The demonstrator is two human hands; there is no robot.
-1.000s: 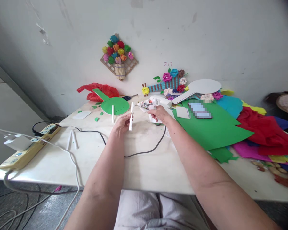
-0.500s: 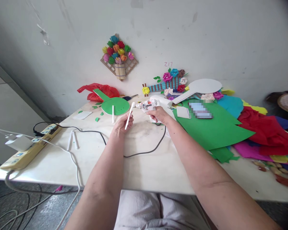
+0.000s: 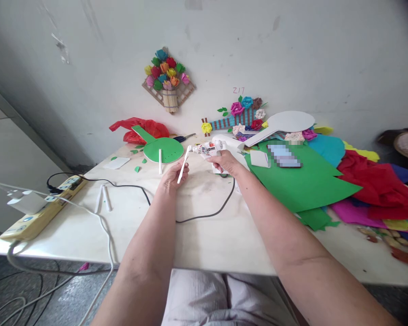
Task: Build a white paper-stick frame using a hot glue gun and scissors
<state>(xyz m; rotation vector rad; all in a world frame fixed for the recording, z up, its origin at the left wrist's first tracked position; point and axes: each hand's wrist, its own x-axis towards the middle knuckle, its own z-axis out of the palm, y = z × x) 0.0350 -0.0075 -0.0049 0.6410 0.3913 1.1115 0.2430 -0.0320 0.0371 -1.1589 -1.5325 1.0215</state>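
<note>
My left hand (image 3: 172, 175) is closed around a thin white paper strip (image 3: 182, 172), which stands up at a slant from the fingers. In my right hand (image 3: 227, 163) is a white hot glue gun (image 3: 207, 148), its front smeared and pointing left. The gun's tip is at the strip's upper end; whether they touch I cannot tell. A black cord (image 3: 211, 217) runs from below the gun across the table. Left of my left hand, another white strip (image 3: 160, 161) lies partly over a green racket-shaped board (image 3: 166, 151).
Two white strips (image 3: 104, 199) lie near the yellow power strip (image 3: 30, 222) at left. Green sheets (image 3: 292, 190), a phone (image 3: 284, 156) and a white racket-shaped board (image 3: 290, 121) are at right, beside coloured paper (image 3: 387, 181). Scissors (image 3: 182, 138) and a red bag (image 3: 136, 129) lie behind.
The upper end of the white strip and the glue gun's tip have come closer together. Both hands keep almost the same place and hold.
</note>
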